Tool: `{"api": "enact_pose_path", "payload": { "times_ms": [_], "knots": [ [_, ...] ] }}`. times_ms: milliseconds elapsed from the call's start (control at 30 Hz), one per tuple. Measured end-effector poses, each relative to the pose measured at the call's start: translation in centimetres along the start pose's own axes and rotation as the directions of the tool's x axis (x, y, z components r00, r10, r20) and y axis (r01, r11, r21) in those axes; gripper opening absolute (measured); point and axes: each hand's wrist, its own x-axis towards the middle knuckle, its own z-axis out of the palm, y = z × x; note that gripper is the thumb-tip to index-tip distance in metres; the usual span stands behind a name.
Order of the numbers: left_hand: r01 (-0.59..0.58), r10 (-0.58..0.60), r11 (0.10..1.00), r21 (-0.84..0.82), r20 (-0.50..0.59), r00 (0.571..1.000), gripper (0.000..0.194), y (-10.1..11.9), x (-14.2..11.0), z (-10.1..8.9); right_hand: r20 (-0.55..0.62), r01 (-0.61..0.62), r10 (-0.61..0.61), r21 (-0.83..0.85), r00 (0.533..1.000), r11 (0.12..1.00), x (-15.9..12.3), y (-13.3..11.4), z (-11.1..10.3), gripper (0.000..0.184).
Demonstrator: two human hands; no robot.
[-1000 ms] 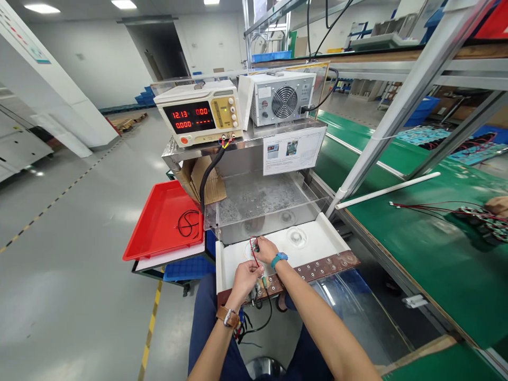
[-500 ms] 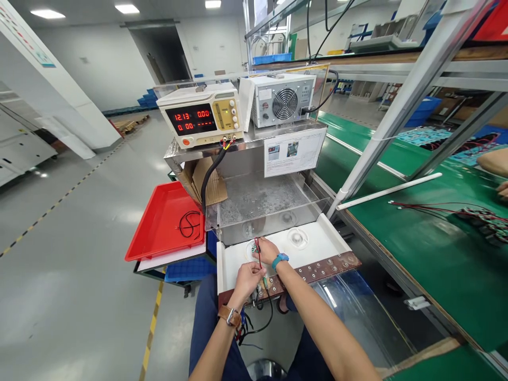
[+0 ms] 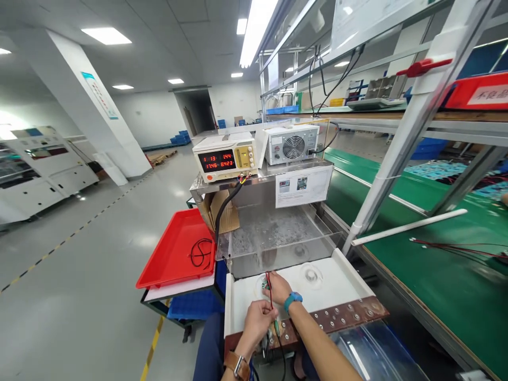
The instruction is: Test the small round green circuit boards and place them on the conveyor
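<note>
My right hand (image 3: pixel 279 289), with a blue wristband, is closed on a small green circuit board (image 3: pixel 265 284) over the white tray (image 3: pixel 293 280). Red and black wires (image 3: pixel 271 296) run from the board toward me. My left hand (image 3: pixel 257 320), wearing a brown-strapped watch, pinches those wires just below the board. By its fingertips a green-ended probe lead (image 3: pixel 277 327) lies across the brown studded strip (image 3: pixel 337 317) at the tray's front. The power supply (image 3: pixel 226 159) on the shelf ahead shows lit red digits.
A red tray (image 3: pixel 174 254) with a coiled black cable (image 3: pixel 201 253) stands at left. A second grey unit with a fan (image 3: pixel 293 146) sits beside the supply. The green conveyor bench (image 3: pixel 416 264) and a slanted metal post (image 3: pixel 392 137) are at right.
My view has tilted up, so everything sits lower in the picture. The supply's current reading has gone from 0.00 to 1.44, and its lower digits changed too. Both hands keep their hold.
</note>
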Motion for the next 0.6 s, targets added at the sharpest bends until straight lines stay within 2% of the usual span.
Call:
{"api": "enact_pose_path", "payload": {
  "times_ms": [267,333,400,433,500,600],
  "knots": [
    [-0.061,0.061,0.998,0.021,-0.035,0.998,0.056,1.4,-0.3,-0.4,-0.031,0.004,-0.005,-0.015,1.000,1.000,0.2,-0.8,-0.4,0.020],
    [-0.076,0.078,0.997,0.034,-0.064,0.995,0.062,1.9,-0.5,-0.8,-0.097,0.023,-0.021,0.014,0.995,1.000,-0.1,-1.0,-1.2,0.019],
    [-0.056,0.058,0.998,0.022,-0.128,0.990,0.066,2.1,-0.4,-1.2,-0.226,-0.006,0.023,0.075,0.974,0.997,-0.6,-0.4,-2.8,0.022],
    [-0.036,0.037,0.999,0.009,-0.145,0.989,0.066,2.1,-0.2,-1.3,-0.308,-0.044,0.077,0.113,0.948,0.993,-1.2,0.3,-4.0,0.023],
    [-0.011,0.008,1.000,-0.017,-0.147,0.989,0.067,2.0,0.0,-1.4,-0.471,-0.141,0.217,0.193,0.855,0.971,-3.3,2.6,-7.2,0.022],
    [0.004,-0.008,0.999,-0.033,-0.124,0.992,0.067,2.0,0.0,-1.2,-0.653,-0.282,0.399,0.282,0.644,0.917,-8.6,8.2,-14.0,0.018]
  ]
}}
